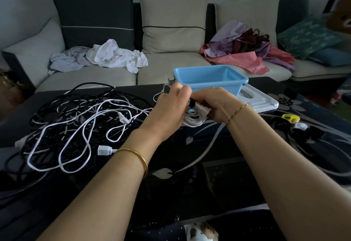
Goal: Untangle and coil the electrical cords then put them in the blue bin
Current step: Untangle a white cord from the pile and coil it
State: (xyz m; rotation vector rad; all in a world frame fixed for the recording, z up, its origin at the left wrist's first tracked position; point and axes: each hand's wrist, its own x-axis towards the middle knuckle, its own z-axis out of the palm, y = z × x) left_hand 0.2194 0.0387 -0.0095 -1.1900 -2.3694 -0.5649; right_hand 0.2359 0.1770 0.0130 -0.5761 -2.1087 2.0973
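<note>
A tangle of white and black cords sprawls over the left half of the dark table. A white plug and a white socket end lie in it. My right hand grips a small coil of white cord just in front of the blue bin. My left hand pinches the cord at the coil, its fingers curled near the bin's left corner. A loose strand runs from the coil toward the tangle. The bin holds nothing that I can see.
The bin stands on a white lid at the table's far edge. A yellow tape roll, a white roll and dark items lie at the right. Behind the table a sofa carries heaps of clothes.
</note>
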